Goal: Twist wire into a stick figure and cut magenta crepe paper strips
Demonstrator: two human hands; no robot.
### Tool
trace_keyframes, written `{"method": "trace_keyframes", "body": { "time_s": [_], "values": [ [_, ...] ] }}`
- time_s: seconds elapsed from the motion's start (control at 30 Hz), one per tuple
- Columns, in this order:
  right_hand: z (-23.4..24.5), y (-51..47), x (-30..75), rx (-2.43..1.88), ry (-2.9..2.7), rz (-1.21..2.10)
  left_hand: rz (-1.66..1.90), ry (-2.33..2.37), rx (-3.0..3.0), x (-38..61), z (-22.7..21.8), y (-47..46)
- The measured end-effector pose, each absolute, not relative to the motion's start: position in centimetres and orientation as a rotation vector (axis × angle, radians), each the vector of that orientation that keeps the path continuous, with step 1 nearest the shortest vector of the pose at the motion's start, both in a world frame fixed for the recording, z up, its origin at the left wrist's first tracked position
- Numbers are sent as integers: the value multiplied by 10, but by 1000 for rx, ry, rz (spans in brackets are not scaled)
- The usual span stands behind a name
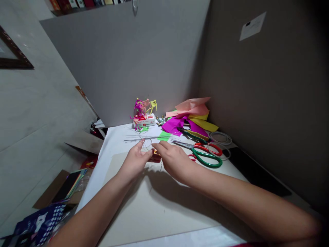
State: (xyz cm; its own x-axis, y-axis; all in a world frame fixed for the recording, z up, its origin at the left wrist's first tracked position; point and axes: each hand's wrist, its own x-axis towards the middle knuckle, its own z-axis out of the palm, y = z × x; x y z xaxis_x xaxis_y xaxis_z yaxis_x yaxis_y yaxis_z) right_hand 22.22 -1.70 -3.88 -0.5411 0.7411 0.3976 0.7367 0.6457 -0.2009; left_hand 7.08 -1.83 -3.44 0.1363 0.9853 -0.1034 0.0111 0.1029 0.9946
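A thin, bent wire (pixel 151 141) is held between my two hands over the middle of the table. My left hand (pixel 136 158) pinches it, thumb toward the right. From the other side my right hand (pixel 172 157) closes its fingers and thumb on the same wire. A short twisted end pokes out below the right fingers. Something small and orange shows between the hands, too hidden to name. Just beyond lie several straight wires (pixel 131 138) and a green paper piece (pixel 163 136). Scissors with red and green handles (pixel 207 159) rest right of my right hand.
Small paper-wrapped wire figures (pixel 146 105) stand on a white box (pixel 146 121) at the back. Coloured crepe paper (pixel 191 108), pliers (pixel 195 135) and a wire coil (pixel 221 138) lie to the right. A grey board (pixel 138 226) covers the table's front; tall panels (pixel 123 61) enclose the back and right.
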Motion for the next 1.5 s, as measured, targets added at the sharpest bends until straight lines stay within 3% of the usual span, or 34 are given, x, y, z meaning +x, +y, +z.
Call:
{"method": "trace_keyframes", "body": {
  "time_s": [0.23, 0.5, 0.6, 0.67, 0.8, 0.87, 0.93, 1.17, 1.5],
  "values": [
    [-52, -3, 223, -1023, -2174, 358, 1055, 1167, 1230, 72, -36, -19],
    [-39, 9, 227, -821, -1385, 1598, 1120, 1203, 1296, 64, -28, -16],
    [-33, 9, 231, -671, -1254, 1836, 1142, 1232, 1314, 62, -28, -14],
    [-34, 8, 231, -736, -1355, 1725, 1136, 1270, 1340, 62, -30, -15],
    [-42, 10, 230, -934, -1698, 841, 1093, 1329, 1473, 67, -35, -20],
    [-46, 13, 231, -953, -1734, 615, 1107, 1367, 1528, 69, -36, -22],
    [-48, 16, 231, -958, -1687, 714, 1141, 1397, 1538, 70, -36, -23],
    [-48, 21, 233, -755, -1105, 1683, 1209, 1489, 1484, 67, -34, -17],
    [-41, 15, 233, -687, -1321, 1633, 841, 1300, 1480, 59, -24, -11]
  ]
}}
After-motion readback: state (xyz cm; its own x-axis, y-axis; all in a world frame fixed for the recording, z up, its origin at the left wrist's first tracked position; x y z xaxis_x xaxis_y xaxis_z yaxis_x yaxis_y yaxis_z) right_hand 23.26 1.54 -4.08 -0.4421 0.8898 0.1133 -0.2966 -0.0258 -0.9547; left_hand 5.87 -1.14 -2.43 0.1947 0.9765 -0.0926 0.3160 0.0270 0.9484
